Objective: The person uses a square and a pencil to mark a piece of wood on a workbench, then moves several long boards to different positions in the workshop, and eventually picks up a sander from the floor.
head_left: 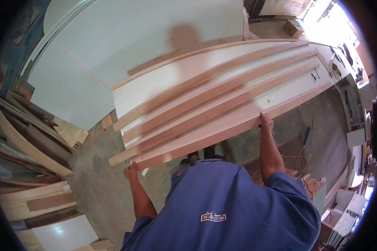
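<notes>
On a white panel (142, 92) lie three wooden strips (205, 93); nearest me, a wooden plank (197, 141) stretches between my left hand (131, 170), pinching its left end, and my right hand (266, 121), gripping its near edge

This is a woodworking shop. Long wooden strips (205, 78) lie side by side across a white panel (276, 95), and a big pale sheet (92, 46) fills the space beyond. On the left, boards (50, 204) of mixed lengths are piled up. The grey floor (94, 180) looks worn and stained, with a cable fitting (308, 136) lying on it. Strong light pours through a bright opening (331, 21) at the upper right.
</notes>
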The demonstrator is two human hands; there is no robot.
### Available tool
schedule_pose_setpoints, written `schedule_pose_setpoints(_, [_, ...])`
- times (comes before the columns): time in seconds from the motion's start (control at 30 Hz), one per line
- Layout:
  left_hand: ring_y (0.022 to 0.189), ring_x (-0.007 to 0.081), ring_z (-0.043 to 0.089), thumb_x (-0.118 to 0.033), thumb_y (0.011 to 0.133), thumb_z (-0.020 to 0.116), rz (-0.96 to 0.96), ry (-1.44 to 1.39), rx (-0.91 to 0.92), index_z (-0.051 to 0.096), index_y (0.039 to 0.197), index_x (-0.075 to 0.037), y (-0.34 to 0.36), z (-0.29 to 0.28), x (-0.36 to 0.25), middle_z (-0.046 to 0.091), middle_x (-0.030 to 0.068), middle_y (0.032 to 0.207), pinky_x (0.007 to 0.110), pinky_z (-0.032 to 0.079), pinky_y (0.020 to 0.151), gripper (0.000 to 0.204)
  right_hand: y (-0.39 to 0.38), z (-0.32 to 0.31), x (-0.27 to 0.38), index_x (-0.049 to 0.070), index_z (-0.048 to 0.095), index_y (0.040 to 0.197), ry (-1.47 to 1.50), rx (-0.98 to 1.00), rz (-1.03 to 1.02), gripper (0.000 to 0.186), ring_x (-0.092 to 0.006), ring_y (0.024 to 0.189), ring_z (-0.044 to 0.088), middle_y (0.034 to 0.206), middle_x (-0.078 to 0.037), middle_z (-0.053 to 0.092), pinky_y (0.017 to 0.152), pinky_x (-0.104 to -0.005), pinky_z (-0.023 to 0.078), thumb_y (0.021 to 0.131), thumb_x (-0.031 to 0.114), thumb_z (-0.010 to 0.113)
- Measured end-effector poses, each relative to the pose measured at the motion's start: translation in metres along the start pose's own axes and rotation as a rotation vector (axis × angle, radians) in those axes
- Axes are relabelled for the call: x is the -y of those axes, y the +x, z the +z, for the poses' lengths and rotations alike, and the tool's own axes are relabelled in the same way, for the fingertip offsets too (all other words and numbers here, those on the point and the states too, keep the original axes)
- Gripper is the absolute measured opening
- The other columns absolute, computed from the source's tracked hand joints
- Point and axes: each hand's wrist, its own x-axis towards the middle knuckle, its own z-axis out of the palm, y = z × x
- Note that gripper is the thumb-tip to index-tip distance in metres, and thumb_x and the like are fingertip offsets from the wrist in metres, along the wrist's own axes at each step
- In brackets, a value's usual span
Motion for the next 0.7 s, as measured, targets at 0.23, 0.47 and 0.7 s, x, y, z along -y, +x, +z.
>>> schedule_pose_setpoints(0.23, [0.066,0.0345,0.070,-0.061,0.082,0.072,0.058,0.042,0.139,0.076,0.079,0.004,0.021,0.012,0.000,0.070,0.0197,0.067,0.051,0.051,0.067,0.065,-0.003,-0.016,-0.002,0.000,0.074,0.098,-0.182,-0.016,0.048,0.062,-0.0266,0.058,0.071,0.076,-0.015,0.075,0.065,-0.0375,0.058,0.081,0.059,0.076])
schedule_pose_setpoints(0.47, [0.086,0.0343,0.066,-0.064,0.095,0.052,0.098,0.399,0.408,0.073,0.090,-0.001,0.058,0.016,0.030,0.067,0.0180,0.079,0.052,0.049,0.084,0.066,-0.030,-0.012,0.020,-0.004,0.071,0.110,-0.228,-0.047,-0.017,0.076,-0.0414,0.110,0.067,0.113,-0.027,0.071,0.091,-0.0478,0.055,0.078,0.064,0.074])
schedule_pose_setpoints(0.7, [0.094,0.0328,0.063,-0.047,0.096,0.064,0.310,0.469,-0.105,0.071,0.092,-0.002,0.014,0.066,-0.083,0.063,0.0172,0.085,0.051,0.049,0.085,0.046,0.003,-0.077,-0.050,0.001,0.071,0.085,0.327,0.649,0.108,0.046,-0.0142,0.064,0.064,0.074,-0.005,0.065,0.056,-0.0315,0.053,0.084,0.046,0.083])
